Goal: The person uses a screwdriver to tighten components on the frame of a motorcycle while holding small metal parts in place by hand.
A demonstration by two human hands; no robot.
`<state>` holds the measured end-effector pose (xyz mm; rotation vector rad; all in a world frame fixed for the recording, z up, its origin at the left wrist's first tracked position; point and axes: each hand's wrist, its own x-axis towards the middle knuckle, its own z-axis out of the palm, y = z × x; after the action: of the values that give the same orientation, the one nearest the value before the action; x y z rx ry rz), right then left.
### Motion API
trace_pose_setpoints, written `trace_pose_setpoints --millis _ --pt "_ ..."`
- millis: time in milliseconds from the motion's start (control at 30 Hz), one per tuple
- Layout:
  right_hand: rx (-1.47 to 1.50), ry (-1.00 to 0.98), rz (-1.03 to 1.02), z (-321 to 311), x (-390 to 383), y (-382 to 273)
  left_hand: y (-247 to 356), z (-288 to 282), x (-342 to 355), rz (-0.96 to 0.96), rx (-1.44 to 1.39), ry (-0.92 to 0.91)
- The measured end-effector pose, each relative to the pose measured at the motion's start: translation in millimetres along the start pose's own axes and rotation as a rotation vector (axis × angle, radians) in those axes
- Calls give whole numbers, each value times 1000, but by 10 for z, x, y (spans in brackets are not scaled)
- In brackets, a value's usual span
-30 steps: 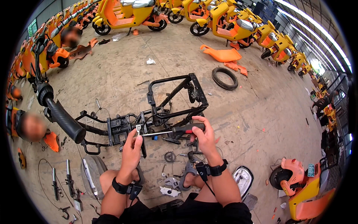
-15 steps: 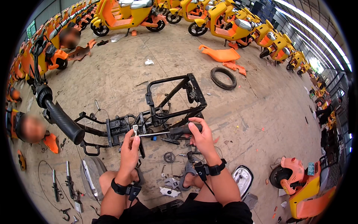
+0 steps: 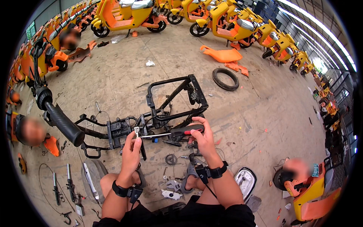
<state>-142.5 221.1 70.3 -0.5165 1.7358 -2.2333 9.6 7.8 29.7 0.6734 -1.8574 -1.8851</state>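
Note:
My right hand (image 3: 205,140) is closed round the black and red handle of a screwdriver (image 3: 187,131), its shaft pointing left. At the shaft's far end my left hand (image 3: 131,153) pinches a small pale piece (image 3: 137,131) between thumb and fingers, upright above the fingertips. The tip meets or passes beside this piece; the exact contact is too small to tell. Just beyond both hands lies a black scooter frame (image 3: 176,98) with handlebar and grip (image 3: 66,125) reaching to the left. My hands are in front of its near side.
A sprocket (image 3: 171,159), an adjustable wrench (image 3: 174,185) and a white plate (image 3: 171,194) lie near my feet. Fork tubes (image 3: 70,181) and cables are at the left. Farther off are a tyre (image 3: 225,79), orange panels (image 3: 221,55) and rows of yellow scooters (image 3: 128,17).
The screwdriver handle has turned in my right hand, so its red part now shows. My left hand keeps its pinch on the small piece, almost unmoved.

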Motion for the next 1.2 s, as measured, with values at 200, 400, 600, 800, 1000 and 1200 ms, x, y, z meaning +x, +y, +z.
trace_pose_setpoints --millis 200,400,600,800,1000,1200 --pt "-159 35 149 -47 41 -77 -134 5 37 44 1 -4" --pt "-54 -52 46 16 -41 -63 -156 13 88 21 -113 45" --pt "-113 -27 54 -18 -42 -86 -94 10 44 -1 -45 -8" --pt "-40 -90 -79 14 -68 -97 -131 -50 70 -10 -64 -21" --pt "-111 22 113 -26 -28 -57 -136 -30 66 58 -12 -28" --pt "-27 23 -7 86 -54 -101 -60 -34 77 -85 -111 -56"
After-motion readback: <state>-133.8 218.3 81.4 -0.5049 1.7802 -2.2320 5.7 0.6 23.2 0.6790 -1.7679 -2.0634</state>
